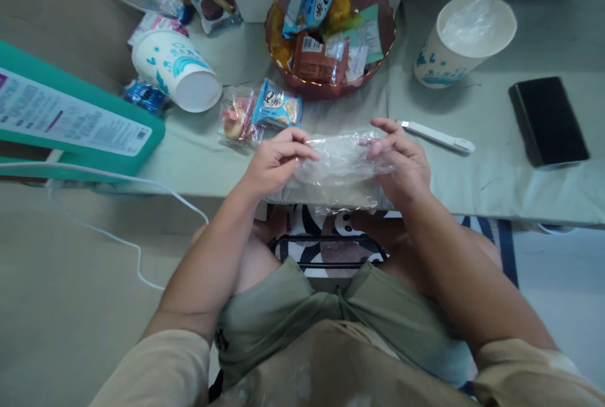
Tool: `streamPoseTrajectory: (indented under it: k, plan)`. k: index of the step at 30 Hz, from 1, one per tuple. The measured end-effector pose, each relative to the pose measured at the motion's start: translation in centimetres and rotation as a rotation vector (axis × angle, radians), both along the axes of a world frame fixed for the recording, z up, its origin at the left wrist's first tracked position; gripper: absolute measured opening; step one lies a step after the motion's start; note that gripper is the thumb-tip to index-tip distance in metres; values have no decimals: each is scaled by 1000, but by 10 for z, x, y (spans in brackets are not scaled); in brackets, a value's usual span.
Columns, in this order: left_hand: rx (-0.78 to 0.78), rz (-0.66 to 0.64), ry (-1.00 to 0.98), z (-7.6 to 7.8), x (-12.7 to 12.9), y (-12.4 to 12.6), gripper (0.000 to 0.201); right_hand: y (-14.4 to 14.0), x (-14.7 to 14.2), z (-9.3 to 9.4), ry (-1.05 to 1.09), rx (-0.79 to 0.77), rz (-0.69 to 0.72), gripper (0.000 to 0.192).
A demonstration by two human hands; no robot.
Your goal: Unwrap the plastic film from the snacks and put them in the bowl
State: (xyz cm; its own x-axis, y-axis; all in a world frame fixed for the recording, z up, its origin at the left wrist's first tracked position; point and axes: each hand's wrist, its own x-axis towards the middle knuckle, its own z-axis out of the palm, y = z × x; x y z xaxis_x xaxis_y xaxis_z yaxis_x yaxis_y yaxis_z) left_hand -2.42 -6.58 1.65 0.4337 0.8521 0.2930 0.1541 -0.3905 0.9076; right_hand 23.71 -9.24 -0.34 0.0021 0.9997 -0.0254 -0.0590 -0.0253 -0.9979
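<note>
1. pale green cloth is spread over the worktop (491, 104), where a glass bowl (326, 89) of wrapped snacks is set at the far middle.
2. a clear plastic film (343, 158) is held up between the two hands, above the near edge of the worktop.
3. its left end is clamped between the thumb and fingers of the left hand (281, 158); its right end is met by the right hand (404, 164), whose fingers are partly spread, and whether it is pinched there cannot be told.
4. very little weight is to be expected; the film is judged limp, slippery and easily creased, with tearing made likely by a hard pull.
5. it is best taken by opposite edges, lightly pinched, since no stiffness is offered by its loose middle.
6. a blue snack packet (278, 108) is placed just beyond the left hand, and a white cutter (437, 136) is laid just beyond the right.
</note>
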Motion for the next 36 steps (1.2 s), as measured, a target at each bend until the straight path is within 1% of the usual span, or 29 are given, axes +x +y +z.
streamPoseTrajectory:
  k: [1,4,7,9,10,11,12,13,14,15,16,17,18,19,21,23,25,27,28,29,30,31,32,33,34,35,36]
  plan:
    - [51,-8,37,3,-1,-3,16,1,2,0,49,-32,3,24]
    - [157,-28,104,11,-2,-10,27,5,7,2,167,-96,23,46]
    - [223,-33,98,10,0,-14,23,7,4,3,169,-146,39,59]
    - [217,28,46,5,3,-14,15,6,-1,4,113,-169,102,71]
    - [179,67,-9,2,4,-14,17,5,-3,5,80,-171,141,74]
    - [107,95,-80,0,6,-13,28,4,-5,6,55,-168,171,74]
    - [-4,102,-163,-2,8,-12,42,3,-7,8,43,-163,186,70]
    - [-149,86,-242,-3,10,-11,55,2,-8,10,44,-156,179,67]
    - [-317,49,-296,-3,13,-11,63,2,-8,12,60,-149,158,66]
    - [-488,4,-316,-2,16,-11,66,2,-8,13,88,-144,131,67]
    - [-639,-34,-308,0,20,-11,63,3,-7,15,125,-142,106,70]
    - [-750,-51,-289,2,23,-12,57,3,-7,15,164,-147,90,70]
    - [-816,-48,-269,4,26,-12,51,3,-6,16,198,-162,91,68]
    - [-843,-27,-253,6,29,-13,46,3,-6,16,217,-184,110,62]
    - [-818,20,-222,8,32,-13,40,2,-5,15,188,-248,181,44]
    - [-732,57,-192,9,31,-11,35,-1,-6,14,111,-291,243,34]
    - [-635,104,-216,9,28,-8,28,-4,-6,16,90,-267,249,31]
    - [-573,137,-292,8,23,-3,18,-6,-4,19,148,-216,217,32]
    - [-566,130,-320,7,21,-1,19,-6,-3,22,186,-199,203,28]
    - [-569,102,-325,6,19,2,26,-6,0,24,217,-189,201,23]
    - [-567,72,-308,5,17,4,34,-5,2,26,235,-185,206,22]
    - [-547,52,-262,4,16,6,41,-4,5,28,235,-183,216,27]
    - [-501,60,-194,3,16,7,43,-3,7,29,211,-182,222,34]
    - [-429,105,-115,2,16,8,41,-3,10,30,159,-176,218,40]
    - [-337,180,-39,1,16,7,36,-2,11,29,79,-164,189,42]
    - [-231,277,21,0,18,6,29,-2,12,28,-18,-148,134,38]
    - [-126,374,60,-1,20,4,24,-1,12,27,-112,-126,62,29]
